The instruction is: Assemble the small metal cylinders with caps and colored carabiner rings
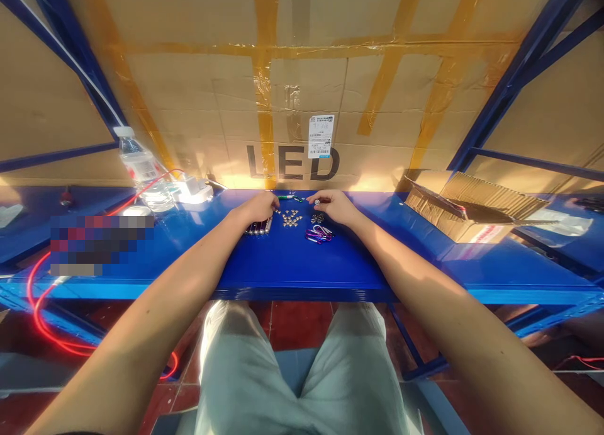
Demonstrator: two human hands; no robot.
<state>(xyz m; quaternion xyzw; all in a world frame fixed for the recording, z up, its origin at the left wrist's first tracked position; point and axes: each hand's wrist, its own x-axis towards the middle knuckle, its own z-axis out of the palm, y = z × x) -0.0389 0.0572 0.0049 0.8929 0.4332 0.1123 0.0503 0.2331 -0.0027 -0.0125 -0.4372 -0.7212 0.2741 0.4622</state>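
My left hand [262,206] is over the table, its fingers curled down and closed; a tiny part may be between the fingertips, too small to make out. Under and beside it lies a row of slim silvery tubes [258,228]. My right hand [334,206] pinches a small round silvery piece [317,202]. Below those fingers sits a cluster of small dark metal parts [318,218]. Between the hands are scattered several small shiny metal pieces [292,219]. A green slender item [289,197] lies behind them. Purple and pink carabiner-like clips [319,234] lie nearer me.
The blue table [302,265] backs onto a big cardboard sheet [198,101] marked LED. An open cardboard box [465,211] stands at right. On the left are a water bottle [144,170], a white power strip [192,191], a red glowing cable [35,296] and a blurred-out item [97,246].
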